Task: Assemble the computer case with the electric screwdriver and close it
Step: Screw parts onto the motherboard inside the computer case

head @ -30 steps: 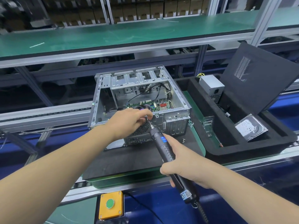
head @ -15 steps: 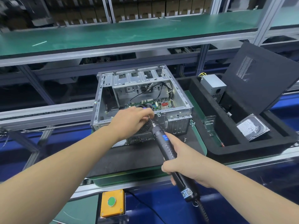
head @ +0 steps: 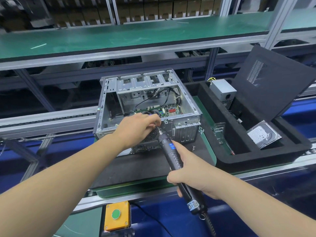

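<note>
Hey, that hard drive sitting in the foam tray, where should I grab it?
Pinch the hard drive by its two long side edges, coming from above. It lies tilted on the foam tray, label up, so those edges look exposed.

Yellow button box (head: 117,215) sits near green shelf (head: 136,36).

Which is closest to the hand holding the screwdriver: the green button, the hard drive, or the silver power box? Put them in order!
From the right hand:
1. Green button, below and to its left, on the yellow box.
2. Hard drive, to its right, in the black foam tray.
3. Silver power box, farthest, at the tray's back corner.
</note>
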The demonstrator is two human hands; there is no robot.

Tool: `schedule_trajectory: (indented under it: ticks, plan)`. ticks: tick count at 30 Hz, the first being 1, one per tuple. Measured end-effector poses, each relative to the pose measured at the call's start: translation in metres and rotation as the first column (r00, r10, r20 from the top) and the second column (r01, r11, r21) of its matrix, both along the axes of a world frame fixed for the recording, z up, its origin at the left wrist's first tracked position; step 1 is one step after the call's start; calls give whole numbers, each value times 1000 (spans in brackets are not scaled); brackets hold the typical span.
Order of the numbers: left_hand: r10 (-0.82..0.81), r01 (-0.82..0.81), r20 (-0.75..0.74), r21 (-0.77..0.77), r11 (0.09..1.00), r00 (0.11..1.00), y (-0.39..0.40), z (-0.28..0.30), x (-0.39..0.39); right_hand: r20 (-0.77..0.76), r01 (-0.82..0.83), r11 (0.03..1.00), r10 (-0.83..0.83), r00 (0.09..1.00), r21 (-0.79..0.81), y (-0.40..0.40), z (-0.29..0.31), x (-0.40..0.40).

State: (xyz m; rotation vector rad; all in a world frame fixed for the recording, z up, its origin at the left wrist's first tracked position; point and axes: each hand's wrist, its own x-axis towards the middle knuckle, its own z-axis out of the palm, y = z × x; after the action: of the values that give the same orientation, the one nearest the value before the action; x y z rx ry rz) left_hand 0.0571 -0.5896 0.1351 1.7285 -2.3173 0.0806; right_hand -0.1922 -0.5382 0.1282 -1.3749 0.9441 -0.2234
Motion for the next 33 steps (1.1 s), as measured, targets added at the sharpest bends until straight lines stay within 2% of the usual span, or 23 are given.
schedule_trajectory:
  ticks: [9, 14, 23, 33]
  plan:
    - [25, -25, -4, 9, 1000, 1000, 0, -2, 0, -13, 13, 1000, -13, 1000, 16, 4, 3, 4]
    - [24, -24, -1, -1, 1000, 1000, -1, -3, 0, -173, -33, 990, 9, 985, -135, 9, 7, 7]
    - [23, -23, 3, -12, 1000, 1000, 0, -2, -1, -259, -75, 961, 4, 966, -266, 11, 9, 12]
    - [31, -31, -1, 1, 1000, 1000, 0, -1, -1, -243, -48, 966, -15, 970, -252, 11, 11, 12]
